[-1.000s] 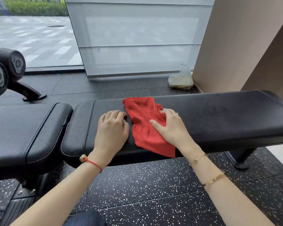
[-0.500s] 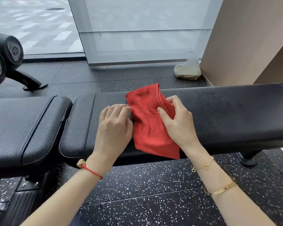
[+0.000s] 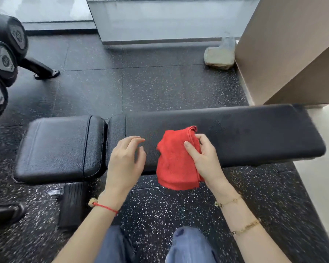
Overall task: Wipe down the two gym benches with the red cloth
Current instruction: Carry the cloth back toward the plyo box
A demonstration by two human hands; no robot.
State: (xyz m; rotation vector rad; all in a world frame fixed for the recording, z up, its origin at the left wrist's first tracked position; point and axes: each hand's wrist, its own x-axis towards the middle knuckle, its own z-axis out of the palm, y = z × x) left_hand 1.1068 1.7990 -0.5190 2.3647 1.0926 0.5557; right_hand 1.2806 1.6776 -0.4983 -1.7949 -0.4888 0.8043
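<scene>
Speckled black rubber floor (image 3: 160, 88) fills most of the frame, and across its middle runs the long black pad of the worktop (image 3: 245, 133), with the red cloth (image 3: 173, 160) at frame centre. Half a second ago you had the cloth against the pad with both hands on it; now your right hand (image 3: 203, 158) has gathered it into a loose bunch and lifted its lower half clear, so it hangs past the near edge of the pad. Your right fingers (image 3: 190, 149) are closed around the cloth's right side, thumb across the front. Your left hand (image 3: 125, 164) has let go and hovers just left of the cloth, its fingers spread wide and holding nothing.

To my eye that means you are regrouping the cloth, not wiping: no stroke is under way, and the long stretch of pad toward the right of the frame looks yet to be covered.

Your cloth looks soft and nappy, folded double along its top right edge, limp below. Left of centre sits the shorter seat pad (image 3: 59, 147); dumbbells (image 3: 4, 59) line the upper left edge, and a pale bag (image 3: 219, 54) rests by the wall at upper right
</scene>
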